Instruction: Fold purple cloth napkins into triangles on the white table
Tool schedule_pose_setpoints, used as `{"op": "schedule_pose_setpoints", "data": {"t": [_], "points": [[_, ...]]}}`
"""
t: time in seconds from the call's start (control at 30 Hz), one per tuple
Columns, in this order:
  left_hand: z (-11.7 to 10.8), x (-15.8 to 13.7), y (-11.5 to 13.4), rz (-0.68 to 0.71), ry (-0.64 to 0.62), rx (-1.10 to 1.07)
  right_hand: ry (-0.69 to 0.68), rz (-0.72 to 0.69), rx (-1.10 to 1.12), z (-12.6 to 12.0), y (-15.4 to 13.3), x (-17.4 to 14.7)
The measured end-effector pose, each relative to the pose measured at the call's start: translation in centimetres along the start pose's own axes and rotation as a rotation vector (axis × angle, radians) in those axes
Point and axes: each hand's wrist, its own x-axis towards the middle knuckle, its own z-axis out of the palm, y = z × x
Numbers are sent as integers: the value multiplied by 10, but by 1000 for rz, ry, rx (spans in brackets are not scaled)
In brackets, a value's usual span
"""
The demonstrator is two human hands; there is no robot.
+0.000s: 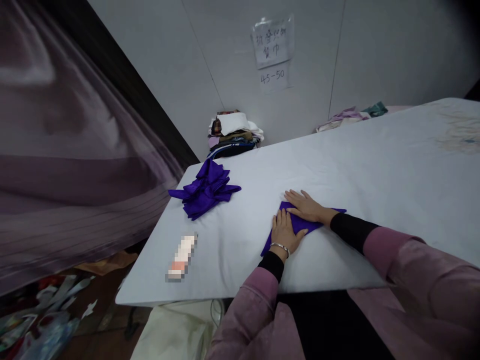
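A purple cloth napkin [296,221] lies on the white-covered table [240,260], folded to a roughly triangular shape with its points out to the lower left and the right. On its left part rests my left hand [285,232], laid flat with a silver bracelet at the wrist. Across the napkin's upper edge lies my right hand [305,205], palm down, fingers stretched out and pointing left. Parts of the cloth are hidden under both hands. Neither hand grips anything.
A heap of purple napkins [208,190] sits at the table's left. Nearer me lies a pixelated flat object [182,257]. Folded clothes [234,132] are stacked beyond the far edge, below a paper sign [273,42] on the wall. A mauve curtain [82,150] hangs at left.
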Motion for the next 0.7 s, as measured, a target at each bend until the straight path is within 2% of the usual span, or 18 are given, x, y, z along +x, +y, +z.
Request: {"op": "schedule_pose_setpoints", "data": {"t": [0.1,0.23,0.4,0.7], "points": [[1,-1,0,5,10,-17,31,-101,-6,2,-18,-14],[5,-2,-2,27,23,-24,-53,-189,48,3,-27,-26],[3,-1,0,3,3,-39,-119,-193,120,2,-16,-21],[0,-1,1,-18,-13,-44,-92,-116,87,1,2,-6]]}}
